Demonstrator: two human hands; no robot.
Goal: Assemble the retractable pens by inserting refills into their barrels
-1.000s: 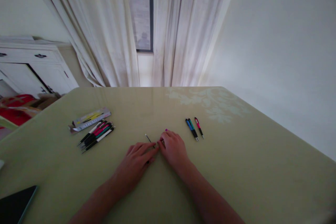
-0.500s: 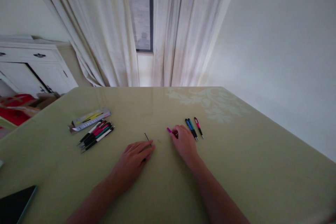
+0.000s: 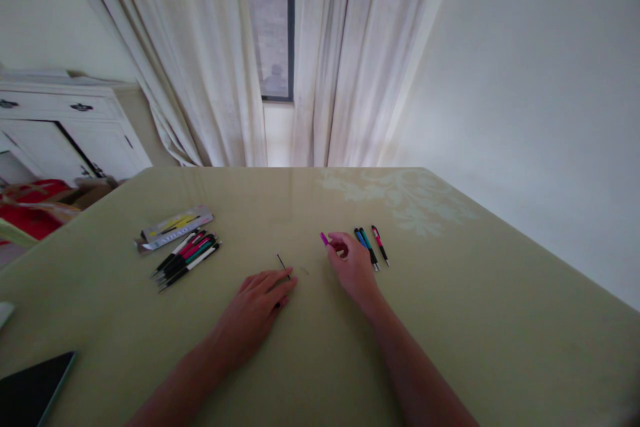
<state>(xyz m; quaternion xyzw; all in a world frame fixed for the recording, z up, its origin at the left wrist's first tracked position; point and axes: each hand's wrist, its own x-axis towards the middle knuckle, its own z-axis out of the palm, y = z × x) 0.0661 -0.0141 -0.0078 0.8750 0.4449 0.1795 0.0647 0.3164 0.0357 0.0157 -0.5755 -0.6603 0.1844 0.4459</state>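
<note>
My left hand [image 3: 260,297] rests on the table, palm down, with a thin dark pen refill [image 3: 283,262] sticking out from between its fingertips. A small black piece [image 3: 278,305] shows beside the thumb, mostly covered by the hand. Between the thumb and fingertips of my right hand [image 3: 353,265] is a short purple pen barrel [image 3: 324,239], its lower part hidden. On the table between both hands lies a tiny thin piece, perhaps a spring [image 3: 305,271]. Just past my right hand, blue and green pens [image 3: 367,245] lie side by side, near a pink pen [image 3: 380,245].
On the left, several pens [image 3: 187,257] lie heaped against an open cardboard pen box [image 3: 175,228]. A dark flat device [image 3: 35,387] sits at the near left corner. Beyond the table [image 3: 260,207] are curtains [image 3: 200,67] and a white cabinet [image 3: 95,123].
My right hand has lifted and opened its fingers a little, and the purple barrel has moved slightly up with it. My left hand keeps its place; the view has shifted slightly.
</note>
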